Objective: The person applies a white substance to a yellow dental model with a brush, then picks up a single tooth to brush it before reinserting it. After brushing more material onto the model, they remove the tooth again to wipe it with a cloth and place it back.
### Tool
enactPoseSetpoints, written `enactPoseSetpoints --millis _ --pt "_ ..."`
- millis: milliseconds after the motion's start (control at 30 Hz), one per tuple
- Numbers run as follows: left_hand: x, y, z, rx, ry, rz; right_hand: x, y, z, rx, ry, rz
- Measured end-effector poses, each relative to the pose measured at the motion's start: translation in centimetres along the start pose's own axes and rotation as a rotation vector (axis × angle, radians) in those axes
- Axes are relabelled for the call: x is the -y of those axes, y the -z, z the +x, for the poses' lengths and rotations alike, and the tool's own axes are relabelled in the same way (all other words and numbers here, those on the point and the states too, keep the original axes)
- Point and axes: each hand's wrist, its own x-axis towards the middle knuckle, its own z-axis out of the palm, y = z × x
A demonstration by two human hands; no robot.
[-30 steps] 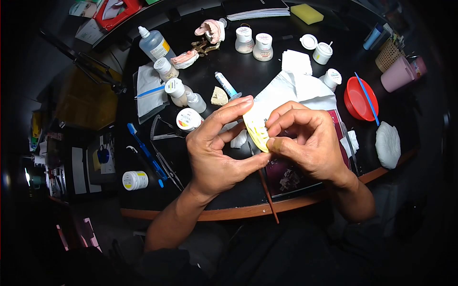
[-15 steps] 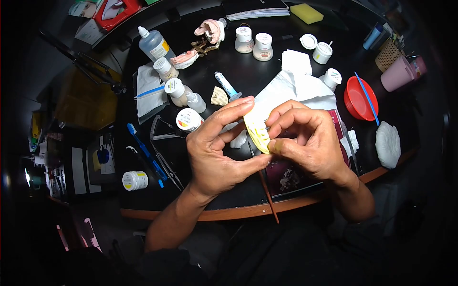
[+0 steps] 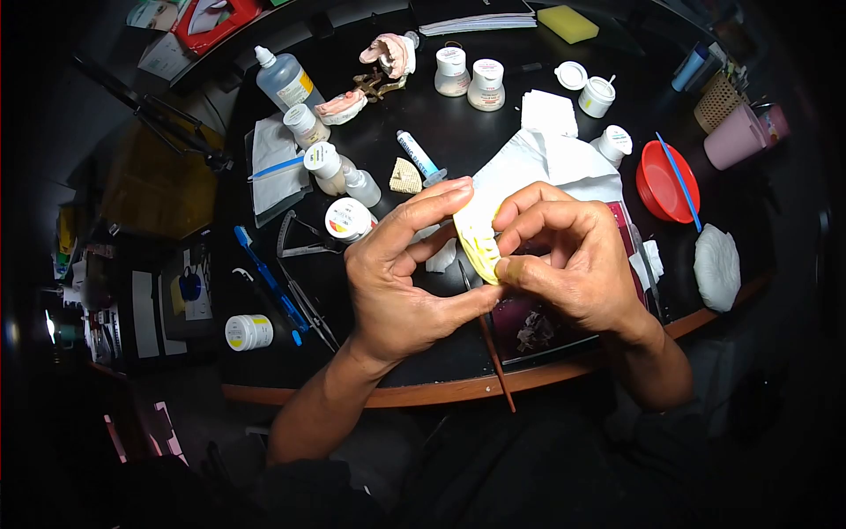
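Between my hands is a pale yellow dental cast (image 3: pixel 477 242) with tooth shapes along its curve. My left hand (image 3: pixel 401 273) grips it from the left, fingertips at its top end and thumb near its bottom end. My right hand (image 3: pixel 577 256) has its thumb and fingers curled at the cast's right side, touching it near the bottom. Beneath them a brown-handled brush (image 3: pixel 492 348) crosses the table edge. A dark red tray (image 3: pixel 564 331) with white crumbs lies partly hidden below my right hand. White tissue (image 3: pixel 577 167) spreads behind the cast.
Several jars, including one with a white lid (image 3: pixel 350 219), stand left of my hands. A firing paste syringe (image 3: pixel 418 155) and an articulator with pink-and-white models (image 3: pixel 392 57) are farther back. At right sit a red bowl (image 3: pixel 656 189) and a white pad (image 3: pixel 716 266); a blue toothbrush (image 3: pixel 269 278) lies left.
The cast has turned very slightly in my fingers, showing a little more of its toothed side. Both hands keep their grip; the table things stay put.
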Motion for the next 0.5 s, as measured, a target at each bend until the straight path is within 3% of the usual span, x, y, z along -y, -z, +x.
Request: enactPoseSetpoints --millis 500 --pt "0.01 0.05 0.02 0.010 0.003 -0.023 0.70 0.07 0.08 0.015 -0.042 -0.005"
